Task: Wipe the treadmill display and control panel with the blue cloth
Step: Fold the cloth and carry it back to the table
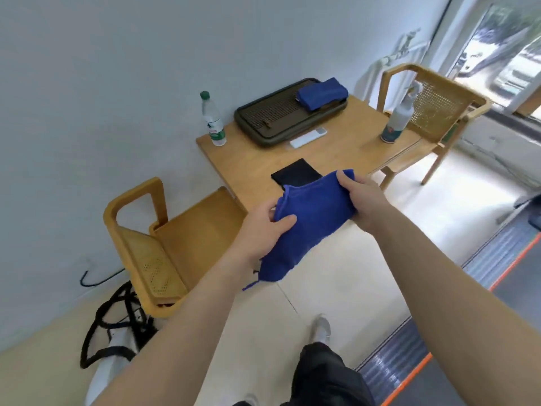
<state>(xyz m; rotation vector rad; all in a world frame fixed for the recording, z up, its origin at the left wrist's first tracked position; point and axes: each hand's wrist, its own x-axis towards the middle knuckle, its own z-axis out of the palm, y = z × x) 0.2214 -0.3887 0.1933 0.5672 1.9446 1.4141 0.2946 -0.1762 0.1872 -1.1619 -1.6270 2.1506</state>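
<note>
While both bare forearms reach forward from the bottom of the view, the blue cloth (307, 221) hangs between the two hands, above the pale floor and just short of the near edge of the wooden table (251, 165). The left hand (265, 227) pinches the cloth's left edge, thumb on top and fingers curled beneath; the right hand (364, 200) grips its upper right corner, fingers closed round the fabric. A loose thread dangles from the cloth's lower tip at about 7 o'clock.

Down at 6 o'clock a dark trouser leg and a light shoe (322, 329) show. At 4 o'clock runs a grey ribbed strip with an orange line (509, 268) (which machine it belongs to I cannot tell). At 8 o'clock stands a wooden chair (164, 244), black straps (117, 315) tangled on the floor beside it.

Farther off, on the table, lie a black flat item (295, 172), a white remote (308, 137), a dark tray (281, 121) carrying a second folded blue cloth (320, 93), a water bottle (213, 121) at 11 o'clock and a spray bottle (398, 118) at 1 o'clock. Behind that stands another chair (433, 106).
</note>
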